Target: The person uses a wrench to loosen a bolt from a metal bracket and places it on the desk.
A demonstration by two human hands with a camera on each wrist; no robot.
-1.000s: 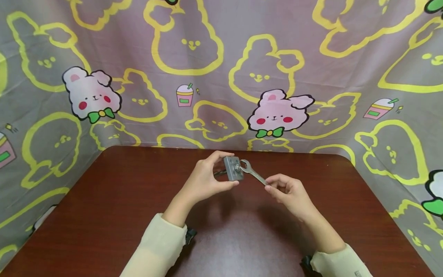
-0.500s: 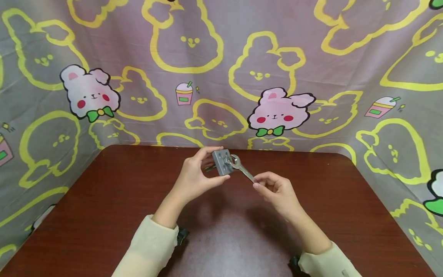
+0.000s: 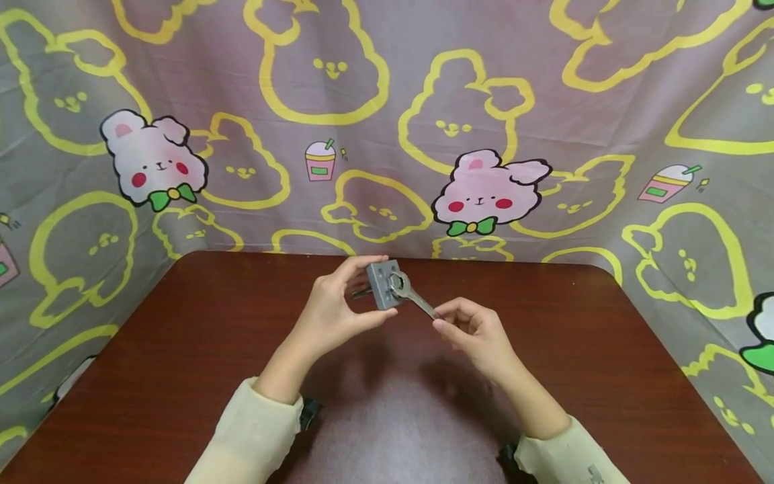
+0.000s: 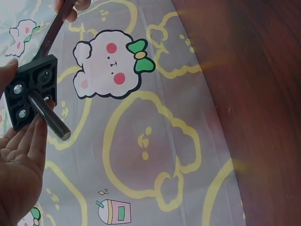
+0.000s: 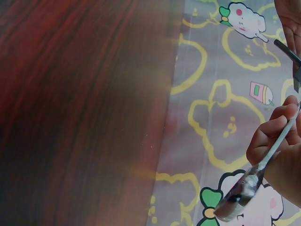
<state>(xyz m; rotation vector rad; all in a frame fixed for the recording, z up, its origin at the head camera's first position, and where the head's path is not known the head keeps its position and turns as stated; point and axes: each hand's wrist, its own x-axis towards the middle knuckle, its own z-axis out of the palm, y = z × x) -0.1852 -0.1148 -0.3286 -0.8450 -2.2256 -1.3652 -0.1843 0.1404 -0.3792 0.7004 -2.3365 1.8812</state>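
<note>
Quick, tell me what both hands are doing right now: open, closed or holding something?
Left hand: closed, holding the gray square block by its edges.
Right hand: closed, pinching the wrench by its handle.

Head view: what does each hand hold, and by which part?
Left hand: the grey block, by opposite edges. Right hand: the wrench, by its handle.

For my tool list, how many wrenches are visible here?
1: the wrench, held by the right hand, its head at the gray square plate in the left hand. None seems hidden.
</note>
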